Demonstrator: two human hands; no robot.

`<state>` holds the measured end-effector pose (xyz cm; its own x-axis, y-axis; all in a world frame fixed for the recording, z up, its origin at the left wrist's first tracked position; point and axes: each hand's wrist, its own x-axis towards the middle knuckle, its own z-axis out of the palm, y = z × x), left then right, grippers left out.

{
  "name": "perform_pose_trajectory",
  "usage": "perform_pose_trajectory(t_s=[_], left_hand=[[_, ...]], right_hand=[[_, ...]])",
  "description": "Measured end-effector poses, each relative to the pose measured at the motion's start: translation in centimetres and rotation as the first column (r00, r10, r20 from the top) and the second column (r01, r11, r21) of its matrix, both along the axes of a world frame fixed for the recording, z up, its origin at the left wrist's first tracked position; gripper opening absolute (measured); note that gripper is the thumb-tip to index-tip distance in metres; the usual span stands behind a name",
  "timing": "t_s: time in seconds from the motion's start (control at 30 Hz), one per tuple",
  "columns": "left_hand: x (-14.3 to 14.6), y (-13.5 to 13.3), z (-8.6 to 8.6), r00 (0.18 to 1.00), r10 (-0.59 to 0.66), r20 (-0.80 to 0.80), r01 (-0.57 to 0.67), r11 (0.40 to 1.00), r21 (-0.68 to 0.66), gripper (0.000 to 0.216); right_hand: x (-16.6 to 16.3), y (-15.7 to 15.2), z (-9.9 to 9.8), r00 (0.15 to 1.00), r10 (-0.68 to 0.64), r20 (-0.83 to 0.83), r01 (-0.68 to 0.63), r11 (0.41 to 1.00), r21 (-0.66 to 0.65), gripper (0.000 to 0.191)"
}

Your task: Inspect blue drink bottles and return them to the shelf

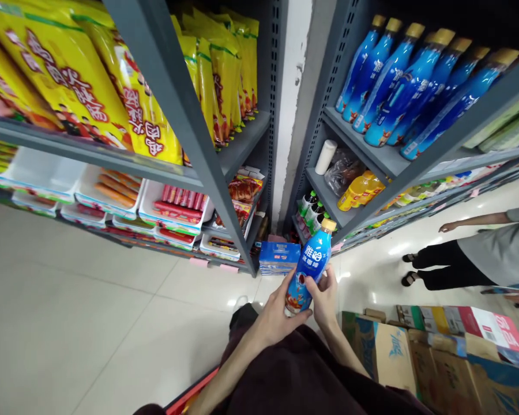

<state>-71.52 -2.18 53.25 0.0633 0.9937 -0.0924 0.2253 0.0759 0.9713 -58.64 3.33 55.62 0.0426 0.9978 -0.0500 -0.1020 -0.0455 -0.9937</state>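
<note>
I hold a blue drink bottle (308, 266) with a gold cap upright in front of me, low in the view. My left hand (277, 314) wraps round its lower part from the left. My right hand (325, 297) grips it from the right, fingers curled on the label. Both hands are closed on the bottle. Above and to the right, a grey shelf (363, 141) carries a row of several matching blue bottles (398, 86).
Yellow snack bags (125, 86) fill the left shelving, with trays of sausages (177, 210) below. A blue box (279, 256) stands on the tiled floor between the racks. Cardboard cartons (436, 351) sit at lower right. Another person (480, 253) stands on the right.
</note>
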Motion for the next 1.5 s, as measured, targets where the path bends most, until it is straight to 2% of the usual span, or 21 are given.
perform_pose_trajectory(t_s=[0.1, 0.17, 0.3, 0.43, 0.57, 0.7, 0.9, 1.0, 1.13, 1.23, 1.3, 1.37, 1.4, 1.5], left_hand=[[-1.9, 0.1, -0.3, 0.992, -0.088, 0.092, 0.088, 0.996, 0.0, 0.105], [-4.2, 0.4, -0.3, 0.985, -0.145, 0.094, 0.141, 0.989, 0.048, 0.106], [-10.7, 1.1, 0.2, 0.962, -0.261, -0.086, 0.272, 0.948, 0.165, 0.103], [-17.0, 0.9, 0.3, 0.913, -0.378, -0.152, 0.399, 0.905, 0.148, 0.1], [-21.3, -0.3, -0.5, 0.89, -0.43, -0.15, 0.445, 0.89, 0.093, 0.099], [-24.2, -1.4, -1.2, 0.88, -0.457, -0.129, 0.469, 0.878, 0.092, 0.105], [-26.4, -2.6, -1.9, 0.905, -0.423, -0.047, 0.426, 0.893, 0.148, 0.101], [-26.5, -3.2, -2.3, 0.928, -0.371, -0.032, 0.369, 0.907, 0.204, 0.094], [-26.3, -3.7, -2.6, 0.958, -0.285, -0.045, 0.284, 0.903, 0.322, 0.082], [-26.3, -3.8, -2.4, 0.956, -0.292, -0.019, 0.279, 0.887, 0.369, 0.077], [-26.3, -4.0, -2.2, 0.942, -0.332, 0.057, 0.293, 0.89, 0.349, 0.074], [-26.1, -4.4, -2.4, 0.886, -0.403, 0.231, 0.351, 0.906, 0.237, 0.072], [-26.0, -4.7, -2.6, 0.827, -0.438, 0.353, 0.407, 0.899, 0.16, 0.073], [-25.6, -5.6, -3.8, 0.545, -0.427, 0.721, 0.61, 0.792, 0.008, 0.072]], right_hand=[[-2.1, -0.4, 0.0, 0.998, -0.052, 0.02, 0.051, 0.998, 0.025, 0.044], [-4.3, -0.5, -0.6, 0.994, -0.101, -0.036, 0.102, 0.994, 0.029, 0.05], [-9.9, -1.3, -2.3, 0.945, -0.201, -0.259, 0.19, 0.979, -0.067, 0.053], [-16.0, -2.8, -3.0, 0.856, -0.284, -0.431, 0.208, 0.954, -0.215, 0.059], [-20.7, -4.3, -2.9, 0.833, -0.344, -0.434, 0.242, 0.931, -0.274, 0.066], [-23.9, -5.5, -2.8, 0.807, -0.395, -0.438, 0.289, 0.912, -0.29, 0.064], [-26.6, -6.5, -1.8, 0.849, -0.382, -0.366, 0.337, 0.924, -0.182, 0.062], [-27.2, -6.9, -1.4, 0.82, -0.399, -0.41, 0.36, 0.917, -0.171, 0.061], [-27.4, -7.6, -1.3, 0.741, -0.399, -0.54, 0.364, 0.915, -0.176, 0.053], [-27.2, -8.1, -1.1, 0.704, -0.404, -0.584, 0.394, 0.906, -0.152, 0.048], [-26.9, -8.4, -0.7, 0.711, -0.374, -0.596, 0.383, 0.916, -0.118, 0.048], [-26.4, -8.5, 0.0, 0.723, -0.322, -0.612, 0.347, 0.934, -0.082, 0.05], [-26.1, -8.5, 0.4, 0.719, -0.302, -0.625, 0.339, 0.939, -0.064, 0.051], [-25.0, -8.1, 1.4, 0.664, -0.286, -0.691, 0.366, 0.93, -0.034, 0.048]])
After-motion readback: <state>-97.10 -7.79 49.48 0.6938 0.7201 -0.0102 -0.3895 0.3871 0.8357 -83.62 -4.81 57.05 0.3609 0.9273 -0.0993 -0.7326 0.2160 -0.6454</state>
